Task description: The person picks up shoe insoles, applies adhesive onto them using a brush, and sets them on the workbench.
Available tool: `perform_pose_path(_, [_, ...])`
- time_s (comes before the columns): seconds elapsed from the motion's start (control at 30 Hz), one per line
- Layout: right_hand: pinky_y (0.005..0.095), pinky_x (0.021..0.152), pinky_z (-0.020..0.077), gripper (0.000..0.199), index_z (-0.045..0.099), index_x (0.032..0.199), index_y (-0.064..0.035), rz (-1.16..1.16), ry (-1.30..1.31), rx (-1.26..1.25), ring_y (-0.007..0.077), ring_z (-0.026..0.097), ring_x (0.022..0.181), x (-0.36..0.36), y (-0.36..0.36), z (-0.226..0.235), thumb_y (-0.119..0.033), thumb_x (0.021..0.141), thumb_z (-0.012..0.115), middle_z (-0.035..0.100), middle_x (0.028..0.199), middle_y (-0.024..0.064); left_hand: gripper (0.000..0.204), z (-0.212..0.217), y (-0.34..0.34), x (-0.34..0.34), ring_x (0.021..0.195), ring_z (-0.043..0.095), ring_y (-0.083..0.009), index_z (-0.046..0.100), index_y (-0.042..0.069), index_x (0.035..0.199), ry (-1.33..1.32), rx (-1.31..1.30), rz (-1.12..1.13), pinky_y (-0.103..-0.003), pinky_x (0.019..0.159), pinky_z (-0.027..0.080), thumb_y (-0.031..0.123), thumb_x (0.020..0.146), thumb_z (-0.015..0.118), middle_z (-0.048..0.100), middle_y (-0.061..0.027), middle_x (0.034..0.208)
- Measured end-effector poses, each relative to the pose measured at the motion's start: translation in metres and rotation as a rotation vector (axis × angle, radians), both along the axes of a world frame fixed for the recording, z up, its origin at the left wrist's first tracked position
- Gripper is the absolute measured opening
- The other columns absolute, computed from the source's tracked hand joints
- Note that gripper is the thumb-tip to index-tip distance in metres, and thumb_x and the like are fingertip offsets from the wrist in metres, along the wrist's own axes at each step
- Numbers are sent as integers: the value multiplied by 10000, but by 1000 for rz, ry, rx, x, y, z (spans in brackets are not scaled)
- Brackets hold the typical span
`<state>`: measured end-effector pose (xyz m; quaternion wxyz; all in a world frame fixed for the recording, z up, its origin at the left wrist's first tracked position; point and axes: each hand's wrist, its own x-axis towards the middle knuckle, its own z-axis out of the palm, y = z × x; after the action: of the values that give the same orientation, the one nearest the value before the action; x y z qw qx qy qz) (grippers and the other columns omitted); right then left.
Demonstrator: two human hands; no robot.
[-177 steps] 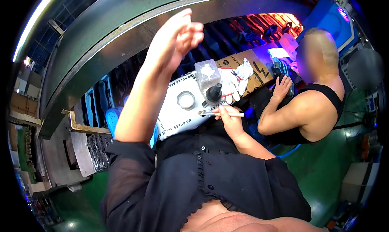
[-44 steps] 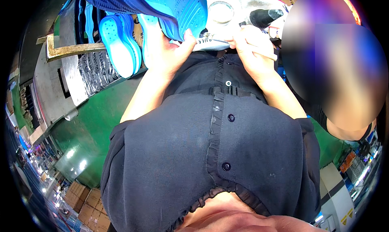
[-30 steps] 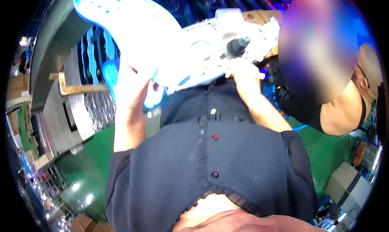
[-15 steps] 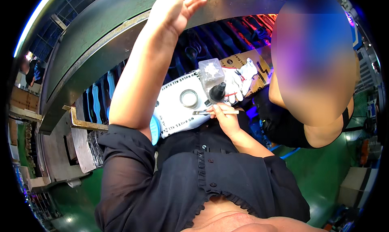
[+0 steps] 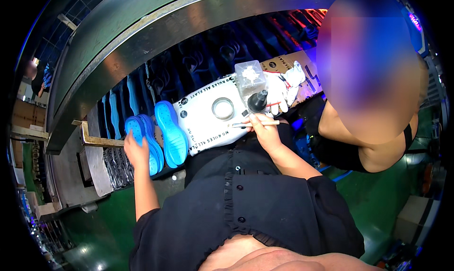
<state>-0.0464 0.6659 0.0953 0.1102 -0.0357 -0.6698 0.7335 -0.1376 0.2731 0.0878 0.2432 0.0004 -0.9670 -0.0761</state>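
My left hand (image 5: 137,150) is at the left edge of a stack of blue shoe soles (image 5: 155,150), fingers stretched out and slightly blurred; whether they touch the soles is hard to tell. Beside that stack lies another blue sole (image 5: 170,137). My right hand (image 5: 266,134) is closed round a small brush (image 5: 267,123) with a pale handle, its tip pointing left over a white printed sheet (image 5: 201,115). On the sheet stands a round, open jar (image 5: 222,109) with pale contents. A black bottle with a pointed nozzle (image 5: 257,102) stands close above my right hand.
A clear plastic box (image 5: 250,79) and white gloves (image 5: 294,75) lie beyond the bottle, on cardboard (image 5: 279,63). A metal-edged conveyor (image 5: 156,32) curves across the far side. Another person (image 5: 343,124) sits close at the right. A metal bracket (image 5: 97,141) juts out at the left.
My left hand has come down from the conveyor at the far side to the blue soles at the left, which my arm mostly hid before. My right hand still holds the brush.
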Motion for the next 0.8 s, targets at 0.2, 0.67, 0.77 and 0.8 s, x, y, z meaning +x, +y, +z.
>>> perform_pose_path(0.2, [224,611,442,298,621,835,30,54,-19,-12,105,530,646,-7,-15,-13,-220,924,486,602,733,61,598,-41,-43,35,929,567,-370,340,43,1299,-494,139,376,-436,813,444,188,761,559,572,-207,1050])
perform_pose_path(0.67, [216,592,420,293,633,824,29,45,-111,61,92,524,629,-10,-21,-10,-204,918,483,607,719,57,369,-37,-74,45,764,582,-204,511,84,1074,-618,2077,84,-308,596,472,267,769,608,594,-59,954])
perform_pose_path(0.77, [212,598,416,301,637,824,24,50,-109,83,88,522,632,-13,-21,-11,-218,917,484,608,718,54,331,-22,-20,53,664,539,-174,501,106,1063,-538,2087,-51,-250,491,381,297,809,591,584,-50,914])
perform_pose_path(0.8, [211,602,415,302,639,823,22,52,-107,87,87,522,635,-13,-20,-4,-219,917,484,609,720,52,403,-4,19,57,776,559,-177,455,100,1154,-427,2063,-65,-258,519,402,278,817,588,562,-70,1024])
